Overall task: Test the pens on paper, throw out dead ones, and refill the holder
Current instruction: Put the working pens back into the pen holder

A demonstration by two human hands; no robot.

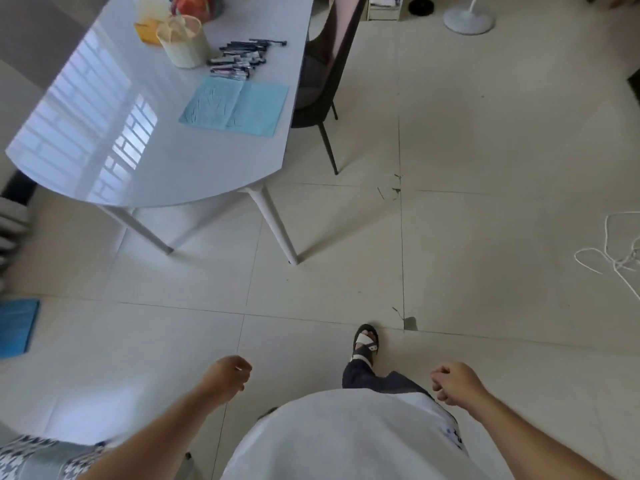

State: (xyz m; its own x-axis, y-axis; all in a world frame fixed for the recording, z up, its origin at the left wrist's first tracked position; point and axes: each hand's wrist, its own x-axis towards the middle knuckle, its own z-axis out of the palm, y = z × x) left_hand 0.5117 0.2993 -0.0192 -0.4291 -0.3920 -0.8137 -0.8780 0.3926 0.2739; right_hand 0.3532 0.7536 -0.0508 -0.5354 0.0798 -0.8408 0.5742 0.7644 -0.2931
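Note:
Several dark pens [242, 58] lie in a loose row on the white table [145, 161], far ahead at the upper left. A cream pen holder [183, 41] stands just left of them. In front of the pens lies a light blue paper [235, 105] with scribble marks on its left half. My left hand [228, 377] and my right hand [455, 382] hang low near my body over the floor, both loosely curled with nothing in them, far from the table.
A dark chair [322, 64] stands at the table's right side. A yellow box [147, 32] sits behind the holder. White cord [616, 258] lies on the tiled floor at right. A fan base [467, 17] stands at the top. A blue object [17, 327] lies at left.

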